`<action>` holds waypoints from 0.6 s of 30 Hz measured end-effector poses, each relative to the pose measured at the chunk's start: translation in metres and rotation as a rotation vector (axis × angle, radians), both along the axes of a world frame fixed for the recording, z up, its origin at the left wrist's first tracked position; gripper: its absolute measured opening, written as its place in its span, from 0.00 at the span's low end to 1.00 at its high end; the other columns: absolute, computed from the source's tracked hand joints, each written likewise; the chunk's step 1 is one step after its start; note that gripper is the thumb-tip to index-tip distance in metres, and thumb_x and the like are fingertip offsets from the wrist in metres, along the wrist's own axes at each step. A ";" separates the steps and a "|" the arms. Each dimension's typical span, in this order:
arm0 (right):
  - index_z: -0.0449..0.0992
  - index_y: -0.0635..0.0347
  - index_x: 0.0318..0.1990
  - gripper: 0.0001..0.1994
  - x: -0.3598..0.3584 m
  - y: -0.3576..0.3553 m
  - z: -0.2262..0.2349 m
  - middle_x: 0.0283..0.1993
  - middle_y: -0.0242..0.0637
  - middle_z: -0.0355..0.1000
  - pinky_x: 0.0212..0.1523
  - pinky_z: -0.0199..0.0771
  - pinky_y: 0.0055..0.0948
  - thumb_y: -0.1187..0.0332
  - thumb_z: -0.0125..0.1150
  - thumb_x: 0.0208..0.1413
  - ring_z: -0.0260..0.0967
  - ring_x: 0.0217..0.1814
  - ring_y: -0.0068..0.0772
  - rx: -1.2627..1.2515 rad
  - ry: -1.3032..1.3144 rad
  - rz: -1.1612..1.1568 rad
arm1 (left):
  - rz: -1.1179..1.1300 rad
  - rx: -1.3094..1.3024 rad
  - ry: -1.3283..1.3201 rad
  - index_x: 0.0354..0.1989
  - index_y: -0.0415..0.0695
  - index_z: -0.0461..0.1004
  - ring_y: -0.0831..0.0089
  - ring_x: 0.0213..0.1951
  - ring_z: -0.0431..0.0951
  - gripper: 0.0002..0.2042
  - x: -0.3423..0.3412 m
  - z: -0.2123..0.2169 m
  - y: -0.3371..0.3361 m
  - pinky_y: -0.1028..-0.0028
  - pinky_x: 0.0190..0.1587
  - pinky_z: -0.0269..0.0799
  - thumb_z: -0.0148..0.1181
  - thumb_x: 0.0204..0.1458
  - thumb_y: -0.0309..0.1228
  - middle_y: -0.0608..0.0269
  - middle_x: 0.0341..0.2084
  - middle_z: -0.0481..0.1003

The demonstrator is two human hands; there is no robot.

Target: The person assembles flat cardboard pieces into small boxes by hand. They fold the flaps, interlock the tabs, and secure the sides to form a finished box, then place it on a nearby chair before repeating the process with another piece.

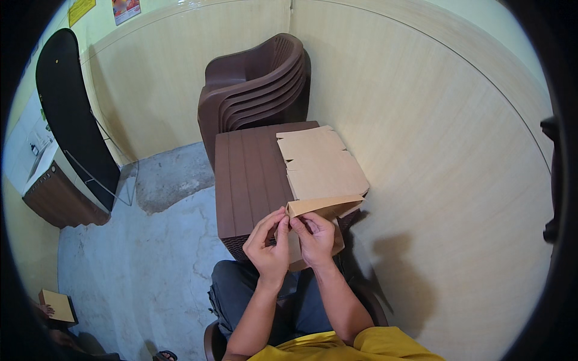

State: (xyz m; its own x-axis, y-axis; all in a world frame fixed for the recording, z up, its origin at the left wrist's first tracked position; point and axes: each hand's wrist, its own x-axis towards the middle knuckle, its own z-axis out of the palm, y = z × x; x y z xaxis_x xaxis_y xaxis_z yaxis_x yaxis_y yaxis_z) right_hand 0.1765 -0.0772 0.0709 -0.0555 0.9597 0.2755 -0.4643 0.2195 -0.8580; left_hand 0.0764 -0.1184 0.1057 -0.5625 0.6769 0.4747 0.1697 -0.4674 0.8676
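Note:
A brown cardboard box blank, partly folded with a flap standing up, is held above my lap at the near edge of the table. At its left corner, the fingertips of my left hand pinch the board. My right hand grips the same piece just beside it, thumb close to the left thumb. The board's lower part hangs behind my hands and is partly hidden. Flat cardboard blanks with notched edges lie on the right side of the brown slatted table, just beyond the held piece.
Stacked brown plastic chairs stand behind the table. A pale panelled wall runs along the right. At left, a black folding table leans upright near a sink cabinet. Another person's hand touches a box at lower left.

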 end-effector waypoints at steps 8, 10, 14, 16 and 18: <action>0.87 0.72 0.54 0.10 0.005 -0.001 0.003 0.51 0.40 0.87 0.57 0.87 0.30 0.79 0.73 0.68 0.84 0.51 0.29 0.054 -0.083 -0.035 | 0.026 0.014 0.153 0.48 0.31 0.88 0.58 0.52 0.91 0.08 -0.004 0.005 -0.004 0.65 0.58 0.85 0.71 0.61 0.16 0.44 0.49 0.89; 0.87 0.72 0.54 0.10 0.006 0.000 0.001 0.52 0.41 0.87 0.57 0.87 0.30 0.79 0.73 0.68 0.85 0.50 0.29 0.022 -0.110 -0.044 | 0.009 0.025 0.197 0.49 0.31 0.88 0.56 0.53 0.91 0.09 -0.008 0.007 -0.004 0.65 0.58 0.85 0.71 0.61 0.15 0.43 0.49 0.88; 0.86 0.73 0.55 0.11 0.011 0.002 0.000 0.52 0.41 0.87 0.57 0.87 0.31 0.80 0.72 0.68 0.85 0.51 0.30 0.056 0.021 0.090 | -0.016 0.026 0.207 0.50 0.31 0.88 0.55 0.54 0.91 0.10 -0.011 0.008 -0.005 0.64 0.59 0.85 0.69 0.61 0.14 0.42 0.50 0.88; 0.86 0.73 0.56 0.12 0.011 0.003 -0.001 0.53 0.41 0.87 0.57 0.88 0.32 0.80 0.72 0.68 0.85 0.52 0.30 0.049 -0.017 0.097 | 0.001 0.046 0.205 0.50 0.32 0.88 0.55 0.54 0.91 0.10 -0.010 0.008 -0.003 0.64 0.59 0.85 0.69 0.62 0.14 0.42 0.50 0.88; 0.85 0.73 0.57 0.12 0.009 0.002 -0.001 0.53 0.42 0.86 0.57 0.88 0.32 0.80 0.72 0.69 0.85 0.52 0.30 0.066 -0.038 0.072 | 0.005 0.046 0.211 0.50 0.32 0.88 0.55 0.54 0.91 0.10 -0.010 0.006 -0.004 0.64 0.59 0.85 0.68 0.62 0.15 0.42 0.50 0.88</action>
